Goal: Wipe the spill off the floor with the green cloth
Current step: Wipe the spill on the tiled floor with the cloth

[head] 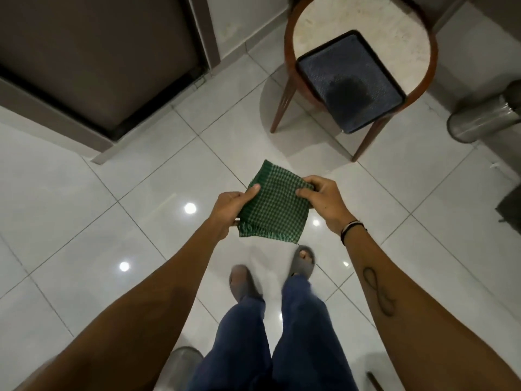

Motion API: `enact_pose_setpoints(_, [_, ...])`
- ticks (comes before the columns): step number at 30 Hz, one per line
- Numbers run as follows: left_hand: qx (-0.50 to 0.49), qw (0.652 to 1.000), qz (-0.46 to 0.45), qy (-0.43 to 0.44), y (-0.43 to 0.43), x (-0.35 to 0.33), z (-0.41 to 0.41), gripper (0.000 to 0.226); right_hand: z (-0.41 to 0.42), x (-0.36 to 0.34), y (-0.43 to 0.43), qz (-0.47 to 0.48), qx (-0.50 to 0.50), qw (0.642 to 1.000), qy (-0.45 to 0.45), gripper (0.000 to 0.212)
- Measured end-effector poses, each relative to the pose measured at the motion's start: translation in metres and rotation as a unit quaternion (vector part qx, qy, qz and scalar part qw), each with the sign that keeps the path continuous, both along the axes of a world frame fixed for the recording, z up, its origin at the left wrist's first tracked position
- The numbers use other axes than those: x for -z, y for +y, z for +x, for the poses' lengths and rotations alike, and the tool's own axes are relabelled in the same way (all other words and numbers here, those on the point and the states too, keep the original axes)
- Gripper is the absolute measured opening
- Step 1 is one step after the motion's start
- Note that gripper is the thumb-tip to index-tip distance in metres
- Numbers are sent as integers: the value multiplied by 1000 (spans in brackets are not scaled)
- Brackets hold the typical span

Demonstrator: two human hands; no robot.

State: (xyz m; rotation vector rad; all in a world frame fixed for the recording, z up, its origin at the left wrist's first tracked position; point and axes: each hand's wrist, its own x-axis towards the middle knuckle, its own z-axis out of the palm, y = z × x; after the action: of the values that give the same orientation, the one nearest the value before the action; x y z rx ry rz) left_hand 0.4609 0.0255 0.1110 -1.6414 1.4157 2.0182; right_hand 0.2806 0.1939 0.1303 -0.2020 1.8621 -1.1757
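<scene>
Folded in both hands, the green cloth (272,206) is clamped by the left hand (232,206) and right hand (324,200) fingers above the floor (84,221); no wiping is begun, and no spill is discernible.

We saw that the green cloth (272,206) was a woven, waffle-textured fabric, matt, with frayed threads along its lower edge. The floor (84,221) was glossy pale tile, smooth enough to mirror the ceiling lights. The round desk (363,38) had a polished wooden rim and legs around a pale, stone-like top with a dull sheen. On it the tray (351,80) looked like dark plastic with a grainy surface. The bin (485,119) was brushed metal. The slippers (304,261) looked like matt rubber.
</scene>
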Motion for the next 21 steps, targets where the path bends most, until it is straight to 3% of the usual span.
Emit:
enact_pose_setpoints(3, [-9,1000,13,-24,26,29,29,43,38,26,23,-30,106,988,-109,20])
enact_pose_setpoints(5, [-50,998,38,-12,47,53,43,35,61,51,43,-63,219,950,-215,35])
enact_pose_setpoints(8, [-110,990,88,17,83,97,60,38,94,102,73,-23,261,922,-284,31])
enact_pose_setpoints(11, [-104,992,78,8,110,146,75,35,118,157,95,62,256,932,-250,13])
enact_pose_setpoints(17, [-79,994,23,-76,134,253,105,13,128,269,119,98,169,965,-174,17])
enact_pose_setpoints(21, [-48,992,10,-115,141,329,115,23,129,350,128,122,109,978,-132,21])
